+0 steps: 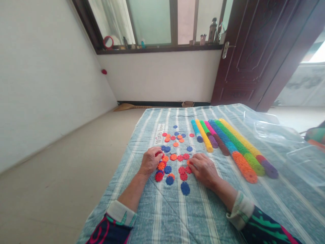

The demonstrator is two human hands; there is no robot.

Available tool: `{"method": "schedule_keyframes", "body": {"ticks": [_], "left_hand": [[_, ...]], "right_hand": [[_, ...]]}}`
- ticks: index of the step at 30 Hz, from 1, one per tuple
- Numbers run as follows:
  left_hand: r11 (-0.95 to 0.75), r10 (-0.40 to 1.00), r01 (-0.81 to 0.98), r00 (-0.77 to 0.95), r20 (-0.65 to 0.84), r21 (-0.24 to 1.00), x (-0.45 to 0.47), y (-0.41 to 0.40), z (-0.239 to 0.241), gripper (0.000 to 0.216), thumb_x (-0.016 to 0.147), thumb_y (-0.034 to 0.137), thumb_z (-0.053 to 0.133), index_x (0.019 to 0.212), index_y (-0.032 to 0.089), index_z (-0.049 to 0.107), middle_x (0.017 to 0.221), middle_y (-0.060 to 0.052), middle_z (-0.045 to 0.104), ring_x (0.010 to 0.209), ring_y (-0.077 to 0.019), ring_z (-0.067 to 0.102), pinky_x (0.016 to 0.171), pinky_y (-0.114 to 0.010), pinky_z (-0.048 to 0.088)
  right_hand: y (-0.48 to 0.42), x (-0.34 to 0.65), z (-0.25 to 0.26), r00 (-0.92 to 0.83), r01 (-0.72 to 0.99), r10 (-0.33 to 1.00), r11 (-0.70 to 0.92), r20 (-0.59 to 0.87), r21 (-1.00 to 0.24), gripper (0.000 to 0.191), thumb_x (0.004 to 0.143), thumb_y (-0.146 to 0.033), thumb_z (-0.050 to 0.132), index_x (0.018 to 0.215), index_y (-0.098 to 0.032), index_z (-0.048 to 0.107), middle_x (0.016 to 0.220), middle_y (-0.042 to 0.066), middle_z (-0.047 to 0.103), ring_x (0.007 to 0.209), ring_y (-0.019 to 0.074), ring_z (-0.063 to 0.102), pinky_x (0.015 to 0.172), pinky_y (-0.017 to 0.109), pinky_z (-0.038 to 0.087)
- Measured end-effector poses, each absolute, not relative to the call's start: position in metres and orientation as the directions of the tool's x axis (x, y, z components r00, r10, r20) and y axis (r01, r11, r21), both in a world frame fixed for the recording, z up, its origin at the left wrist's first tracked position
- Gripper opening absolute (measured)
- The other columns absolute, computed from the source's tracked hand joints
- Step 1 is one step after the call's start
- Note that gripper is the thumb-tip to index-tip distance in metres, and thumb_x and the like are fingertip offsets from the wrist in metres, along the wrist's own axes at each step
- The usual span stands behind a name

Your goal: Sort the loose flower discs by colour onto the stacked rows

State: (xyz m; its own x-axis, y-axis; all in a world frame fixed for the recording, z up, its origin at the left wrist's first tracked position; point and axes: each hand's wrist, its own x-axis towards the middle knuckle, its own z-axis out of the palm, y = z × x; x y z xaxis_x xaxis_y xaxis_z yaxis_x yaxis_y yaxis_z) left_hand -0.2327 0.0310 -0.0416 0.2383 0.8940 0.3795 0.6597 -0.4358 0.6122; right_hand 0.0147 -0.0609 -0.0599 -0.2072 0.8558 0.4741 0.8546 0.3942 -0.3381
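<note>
Small notched plastic snowflake discs in red, orange and blue lie scattered over the bed's middle. My left hand (pixel 150 162) is at the left side of the scatter, thumb and fingers pinched on a red snowflake disc (pixel 158 154). On the right side, my right hand (pixel 205 169) has its fingertips closed at an orange snowflake disc (pixel 188 162), partly hidden by them. Between the hands lie an orange disc (pixel 173 157) and red discs (pixel 183 157). Nearer to me is a small overlapping stack of blue discs (pixel 185 188).
Long rows of stacked coloured discs (pixel 232 145) lie on the right. Clear plastic containers (pixel 278 132) stand beyond them. A striped blue-grey sheet (pixel 162 217) covers the bed. Behind are a windowsill (pixel 159 50) with bottles and a brown door (pixel 243 67).
</note>
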Motion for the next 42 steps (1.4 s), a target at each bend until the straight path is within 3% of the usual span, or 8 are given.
{"method": "schedule_keyframes", "body": {"ticks": [12, 19, 26, 36, 42], "left_hand": [[-0.442, 0.886, 0.661, 0.214, 0.412, 0.607, -0.235, 0.033, -0.044, 0.013, 0.073, 0.021, 0.056, 0.068, 0.021, 0.068, 0.094, -0.006, 0.076, 0.098, -0.0225, 0.068, 0.096, -0.037, 0.051], [-0.338, 0.937, 0.564, 0.126, 0.326, 0.753, -0.238, 0.033, -0.040, 0.017, 0.073, 0.029, 0.059, 0.075, 0.019, 0.072, 0.097, -0.007, 0.076, 0.096, -0.0228, 0.069, 0.095, -0.037, 0.052], [-0.158, 0.982, 0.435, -0.028, 0.189, 0.887, -0.239, 0.032, -0.034, 0.032, 0.073, 0.035, 0.059, 0.092, 0.016, 0.076, 0.089, -0.005, 0.077, 0.083, -0.0198, 0.069, 0.082, -0.033, 0.055], [-0.062, 0.993, 0.246, -0.078, 0.084, 0.967, -0.233, 0.027, -0.026, 0.037, 0.067, 0.036, 0.065, 0.095, 0.014, 0.076, 0.092, -0.007, 0.077, 0.074, -0.0169, 0.067, 0.065, -0.027, 0.053], [-0.032, 0.996, 0.278, -0.072, 0.054, 0.960, -0.235, 0.028, -0.026, 0.037, 0.069, 0.037, 0.063, 0.097, 0.015, 0.075, 0.068, -0.002, 0.071, 0.055, -0.0123, 0.061, 0.049, -0.021, 0.044]], "right_hand": [[-0.061, 0.013, -0.058, -0.213, 0.854, 0.863, 0.392, 0.457, -0.341, 0.015, 0.091, -0.017, 0.057, 0.080, -0.020, 0.066, 0.088, 0.007, 0.064, 0.086, 0.0223, 0.056, 0.077, 0.033, 0.042], [-0.061, 0.012, -0.062, -0.206, 0.835, 0.851, 0.410, 0.482, -0.366, 0.015, 0.091, -0.016, 0.055, 0.085, -0.020, 0.068, 0.094, 0.008, 0.066, 0.089, 0.0227, 0.058, 0.080, 0.034, 0.044], [-0.062, 0.012, -0.062, -0.255, 0.792, 0.836, 0.469, 0.487, -0.390, 0.017, 0.092, -0.016, 0.054, 0.087, -0.021, 0.068, 0.102, 0.009, 0.068, 0.098, 0.0236, 0.060, 0.087, 0.037, 0.046], [-0.062, 0.009, -0.062, -0.330, 0.732, 0.803, 0.549, 0.495, -0.402, 0.018, 0.095, -0.017, 0.051, 0.093, -0.021, 0.068, 0.111, 0.008, 0.068, 0.107, 0.0241, 0.059, 0.095, 0.040, 0.045], [-0.063, 0.005, -0.058, -0.304, 0.754, 0.826, 0.513, 0.474, -0.410, 0.021, 0.094, -0.009, 0.049, 0.088, -0.021, 0.066, 0.106, 0.007, 0.067, 0.103, 0.0224, 0.060, 0.093, 0.037, 0.045]]}}
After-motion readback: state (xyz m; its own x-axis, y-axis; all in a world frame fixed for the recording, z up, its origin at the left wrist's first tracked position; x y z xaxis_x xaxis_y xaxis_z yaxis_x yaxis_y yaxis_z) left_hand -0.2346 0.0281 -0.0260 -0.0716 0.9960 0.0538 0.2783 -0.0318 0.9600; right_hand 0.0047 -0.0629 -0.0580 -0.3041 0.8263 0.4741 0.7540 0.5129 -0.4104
